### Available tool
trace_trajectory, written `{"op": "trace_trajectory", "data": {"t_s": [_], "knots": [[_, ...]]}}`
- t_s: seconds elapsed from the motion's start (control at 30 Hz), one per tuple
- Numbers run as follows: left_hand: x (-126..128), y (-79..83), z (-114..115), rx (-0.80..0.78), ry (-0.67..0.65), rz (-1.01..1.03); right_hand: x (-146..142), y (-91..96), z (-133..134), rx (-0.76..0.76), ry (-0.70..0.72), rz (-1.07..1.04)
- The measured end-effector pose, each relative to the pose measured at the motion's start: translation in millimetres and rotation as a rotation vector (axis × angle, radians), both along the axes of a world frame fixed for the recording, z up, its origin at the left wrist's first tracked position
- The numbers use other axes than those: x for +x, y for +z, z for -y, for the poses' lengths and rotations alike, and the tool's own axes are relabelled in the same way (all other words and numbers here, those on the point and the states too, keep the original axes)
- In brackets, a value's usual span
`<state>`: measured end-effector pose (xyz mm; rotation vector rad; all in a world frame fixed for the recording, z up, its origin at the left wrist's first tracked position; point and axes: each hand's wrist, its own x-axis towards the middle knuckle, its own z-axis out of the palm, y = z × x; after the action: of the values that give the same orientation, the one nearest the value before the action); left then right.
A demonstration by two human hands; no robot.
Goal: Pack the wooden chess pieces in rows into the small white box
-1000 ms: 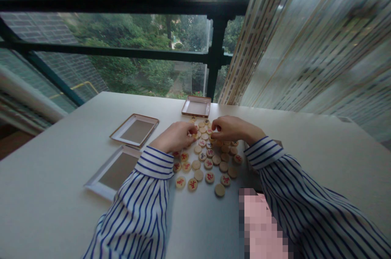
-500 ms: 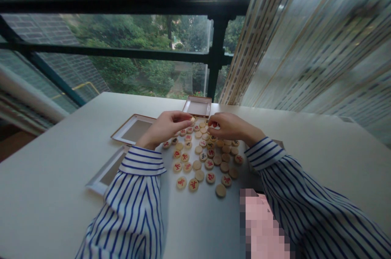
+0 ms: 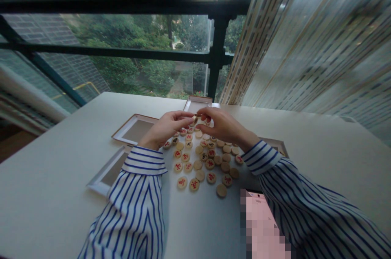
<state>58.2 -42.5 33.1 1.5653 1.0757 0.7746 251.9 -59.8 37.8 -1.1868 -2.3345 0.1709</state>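
Observation:
My left hand point(image 3: 166, 126) pinches a round wooden Chinese chess piece point(image 3: 194, 121) with a dark mark between thumb and fingertips. Close beside it, my right hand point(image 3: 224, 125) has its thumb and fingers apart, the fingertips reaching over toward that piece; whether they touch it I cannot tell. Below and between the hands, many more chess pieces point(image 3: 194, 184) lie spread on the white table point(image 3: 195, 222). Some show red or dark characters, while others show a plain face point(image 3: 221, 190). Both hands hide part of the farther pieces.
Shallow box parts stand around the pieces: one at the far side point(image 3: 190, 105), one at left point(image 3: 130, 132), another nearer point(image 3: 104, 173), and one behind my right wrist point(image 3: 280, 145). A pink-screened phone point(image 3: 262, 214) lies near my right forearm. Windows rise beyond the table.
My right hand has moved left and slightly up, close to my left hand, and its fingers have opened. My left hand stays nearly in place with a piece.

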Motion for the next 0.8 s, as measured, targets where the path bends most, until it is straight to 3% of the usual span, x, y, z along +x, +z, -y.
{"op": "trace_trajectory", "data": {"t_s": [0.43, 0.8], "knots": [[2.5, 3.5, 2.4, -0.026, -0.022, -0.013, -10.6, -8.2, 0.1, 0.072, 0.027, -0.01], [-8.3, -4.5, -7.4, 0.082, 0.144, -0.203, -17.5, -20.7, 0.6, -0.047, -0.019, 0.258]]}}
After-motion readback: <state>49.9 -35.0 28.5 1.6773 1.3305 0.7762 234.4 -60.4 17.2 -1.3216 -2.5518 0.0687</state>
